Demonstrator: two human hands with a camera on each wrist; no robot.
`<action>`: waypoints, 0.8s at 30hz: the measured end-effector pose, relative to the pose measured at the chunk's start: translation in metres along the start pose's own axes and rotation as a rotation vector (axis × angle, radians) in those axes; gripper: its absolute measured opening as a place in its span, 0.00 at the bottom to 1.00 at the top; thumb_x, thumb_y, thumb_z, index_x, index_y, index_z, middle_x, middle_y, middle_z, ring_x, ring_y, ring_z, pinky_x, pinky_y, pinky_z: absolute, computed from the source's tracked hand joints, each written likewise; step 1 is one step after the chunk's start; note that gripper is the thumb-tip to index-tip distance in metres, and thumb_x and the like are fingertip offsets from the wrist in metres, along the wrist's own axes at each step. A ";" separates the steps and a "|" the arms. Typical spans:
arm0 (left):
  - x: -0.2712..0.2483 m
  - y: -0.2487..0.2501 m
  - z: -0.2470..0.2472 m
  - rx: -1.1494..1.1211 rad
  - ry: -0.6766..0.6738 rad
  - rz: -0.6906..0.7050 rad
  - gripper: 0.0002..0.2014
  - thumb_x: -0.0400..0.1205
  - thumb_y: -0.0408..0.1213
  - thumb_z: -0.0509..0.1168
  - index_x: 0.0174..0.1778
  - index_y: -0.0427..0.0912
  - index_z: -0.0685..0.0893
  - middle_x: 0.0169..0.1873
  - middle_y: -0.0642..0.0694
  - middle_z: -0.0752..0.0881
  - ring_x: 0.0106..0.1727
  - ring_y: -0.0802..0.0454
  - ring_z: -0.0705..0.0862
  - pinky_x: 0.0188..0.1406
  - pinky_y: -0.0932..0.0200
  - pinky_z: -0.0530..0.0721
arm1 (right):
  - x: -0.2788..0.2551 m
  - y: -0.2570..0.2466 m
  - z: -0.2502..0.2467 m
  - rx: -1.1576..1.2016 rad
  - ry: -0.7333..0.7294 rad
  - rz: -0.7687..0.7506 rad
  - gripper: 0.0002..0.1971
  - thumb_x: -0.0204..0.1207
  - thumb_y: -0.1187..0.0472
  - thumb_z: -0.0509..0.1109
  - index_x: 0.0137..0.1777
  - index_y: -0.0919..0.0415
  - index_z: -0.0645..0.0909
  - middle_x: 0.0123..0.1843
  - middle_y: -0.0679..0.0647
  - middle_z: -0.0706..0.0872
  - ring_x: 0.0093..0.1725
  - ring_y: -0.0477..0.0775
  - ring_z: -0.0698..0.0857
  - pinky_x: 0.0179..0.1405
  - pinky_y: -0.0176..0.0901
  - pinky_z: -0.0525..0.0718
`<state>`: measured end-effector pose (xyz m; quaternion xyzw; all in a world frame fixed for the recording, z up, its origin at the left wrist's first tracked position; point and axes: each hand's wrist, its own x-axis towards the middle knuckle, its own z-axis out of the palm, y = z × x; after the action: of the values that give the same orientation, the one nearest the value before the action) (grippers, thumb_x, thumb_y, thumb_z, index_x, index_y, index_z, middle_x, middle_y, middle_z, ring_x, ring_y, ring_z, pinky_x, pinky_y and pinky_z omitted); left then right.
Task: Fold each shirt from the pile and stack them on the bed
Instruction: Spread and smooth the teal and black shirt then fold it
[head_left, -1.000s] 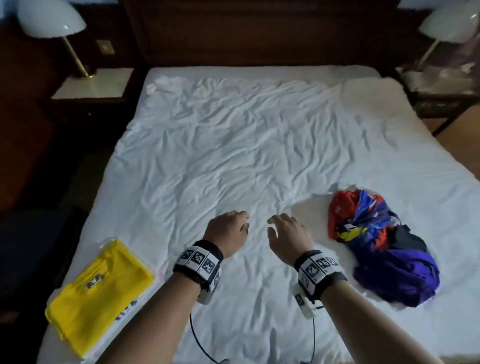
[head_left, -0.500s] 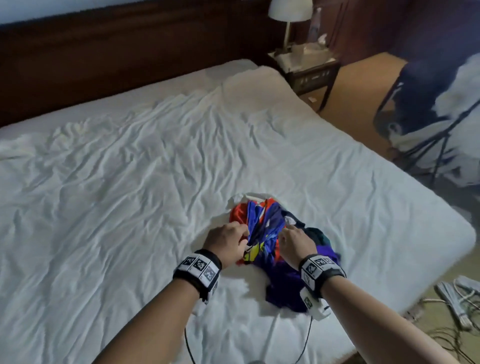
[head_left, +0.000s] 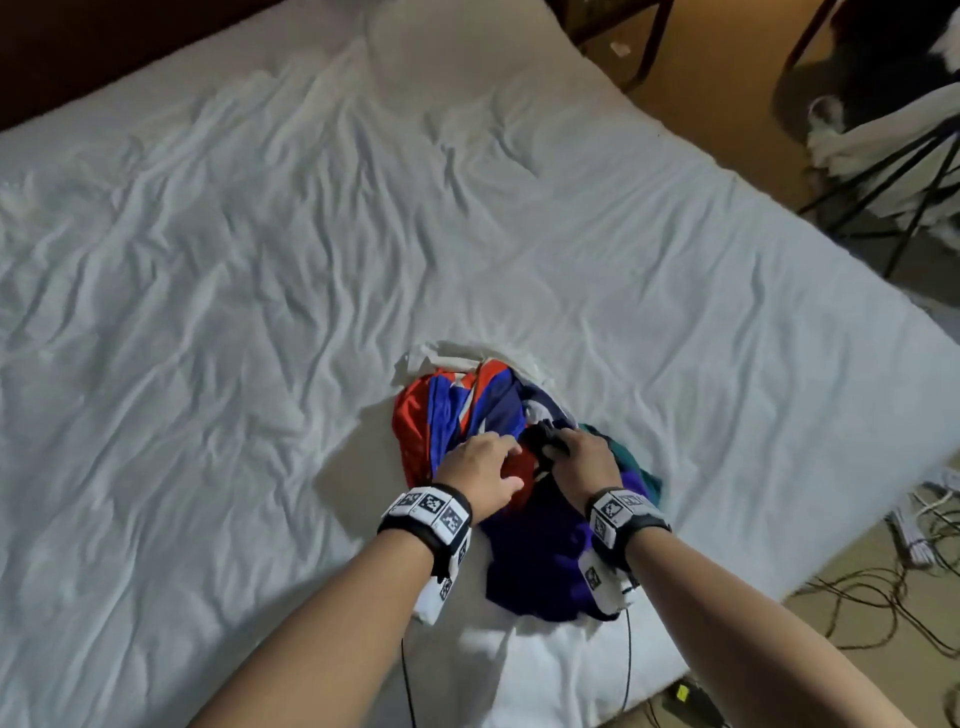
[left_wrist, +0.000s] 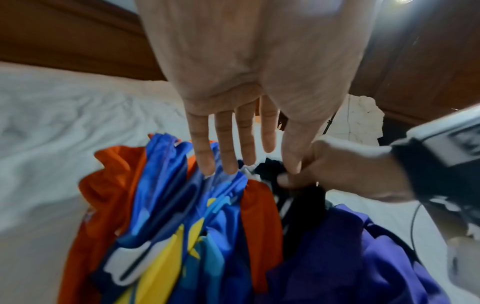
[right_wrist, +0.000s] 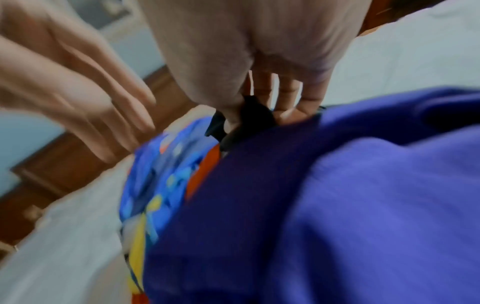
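1. Dark wooden headboard (head_left: 78, 57) runs along the far edge.
2. Tan floor (head_left: 727, 93) lies to the right.
3. Tangled dark cables (head_left: 883, 597) lie on it.
4. Black tripod legs (head_left: 893, 176) stand nearby.

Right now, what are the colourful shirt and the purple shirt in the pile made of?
The colourful shirt, orange and blue with yellow print, looks like thin, slick synthetic jersey: it has a slight sheen and bunches into narrow sharp pleats under the left hand. The purple shirt looks softer and matte, perhaps cotton knit: it lies in broad rounded folds with no shine. Both are guesses from looks alone.
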<state>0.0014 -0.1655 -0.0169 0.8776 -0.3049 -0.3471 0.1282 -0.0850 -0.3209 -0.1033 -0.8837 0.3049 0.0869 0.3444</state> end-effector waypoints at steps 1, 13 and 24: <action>0.007 0.005 0.004 -0.025 -0.014 -0.023 0.24 0.79 0.47 0.76 0.71 0.50 0.82 0.65 0.48 0.85 0.67 0.45 0.83 0.66 0.47 0.82 | -0.002 -0.003 -0.006 0.099 0.054 -0.002 0.05 0.77 0.62 0.72 0.41 0.61 0.85 0.41 0.58 0.88 0.44 0.65 0.85 0.44 0.55 0.83; 0.025 0.059 -0.018 -0.304 0.278 0.091 0.24 0.71 0.60 0.60 0.49 0.44 0.83 0.49 0.43 0.87 0.53 0.38 0.85 0.56 0.39 0.83 | -0.029 -0.100 -0.125 0.900 0.461 -0.135 0.10 0.84 0.63 0.68 0.41 0.52 0.81 0.32 0.52 0.84 0.35 0.49 0.85 0.33 0.50 0.83; -0.034 0.073 -0.127 -0.695 0.782 0.127 0.14 0.86 0.42 0.63 0.55 0.35 0.88 0.35 0.39 0.88 0.35 0.45 0.84 0.38 0.47 0.78 | -0.030 -0.246 -0.214 1.079 0.524 -0.542 0.09 0.81 0.53 0.67 0.40 0.55 0.78 0.35 0.55 0.76 0.37 0.55 0.72 0.34 0.67 0.71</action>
<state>0.0369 -0.2002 0.1254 0.8271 -0.1538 -0.0657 0.5366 0.0262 -0.3065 0.2046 -0.6242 0.1462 -0.3860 0.6633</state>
